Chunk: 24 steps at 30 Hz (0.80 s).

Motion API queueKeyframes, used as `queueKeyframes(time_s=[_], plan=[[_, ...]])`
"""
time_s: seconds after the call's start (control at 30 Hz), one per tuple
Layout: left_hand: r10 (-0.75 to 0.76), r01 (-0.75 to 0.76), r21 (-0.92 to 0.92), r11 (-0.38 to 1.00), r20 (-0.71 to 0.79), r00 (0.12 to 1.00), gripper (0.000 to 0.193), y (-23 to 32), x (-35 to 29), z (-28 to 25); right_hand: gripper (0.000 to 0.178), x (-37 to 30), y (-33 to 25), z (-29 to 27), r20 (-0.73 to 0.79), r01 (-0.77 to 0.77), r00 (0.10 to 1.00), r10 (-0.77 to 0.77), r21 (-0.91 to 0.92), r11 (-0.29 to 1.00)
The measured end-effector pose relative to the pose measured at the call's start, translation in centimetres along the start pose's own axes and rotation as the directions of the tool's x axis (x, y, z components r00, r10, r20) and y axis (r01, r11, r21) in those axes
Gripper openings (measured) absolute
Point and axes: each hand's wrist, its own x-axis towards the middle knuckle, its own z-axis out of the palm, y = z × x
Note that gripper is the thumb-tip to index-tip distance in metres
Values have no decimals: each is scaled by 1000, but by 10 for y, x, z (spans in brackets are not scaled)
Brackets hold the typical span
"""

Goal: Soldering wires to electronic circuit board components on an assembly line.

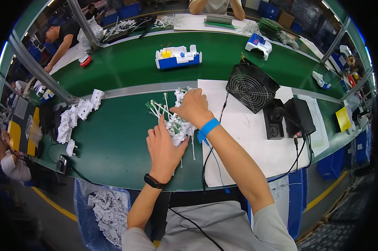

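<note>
A loose pile of white plastic parts (pixel 180 133), mixed with small green circuit boards on white wires (pixel 154 107), lies on the green bench in front of me. My left hand (pixel 161 148), below a black wristband, rests along the pile's near left side with fingers and thumb spread. My right hand (pixel 194 108), wearing a blue wrist strap (pixel 208 128), reaches over the pile's far right side. Its thumb stands apart from the bent fingers, and both hands touch the heap. No single part shows as gripped; the right fingertips are partly hidden.
White plastic housings (pixel 73 115) are lined up at left. A black fan (pixel 251 87) and black power box (pixel 299 117) stand on white paper (pixel 235 154) at right, with cables. A blue-white shell (pixel 178 57) sits beyond the metal rail. A bin (pixel 81 209) holds parts below.
</note>
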Motion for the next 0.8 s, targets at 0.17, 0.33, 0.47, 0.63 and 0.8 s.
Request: queueKeyframes(time_s=[0.17,0.33,0.47,0.63,0.8], plan=[[-48,47,-13,999,-34,998,96,9,2,8,50,18,-3,12,45,53,998,-43,-259,964],[-80,79,-29,996,-43,996,83,12,-2,10,50,18,-9,8,95,41,995,-15,-277,960],[-70,69,-29,997,-59,996,75,11,-5,11,64,14,3,-1,106,39,994,-27,-117,992],[-75,73,-32,997,-69,995,69,21,-8,9,70,12,6,1,70,60,996,-57,-54,997],[-95,90,-47,995,-105,990,71,28,-6,4,67,9,2,-4,-72,71,995,-68,37,997]])
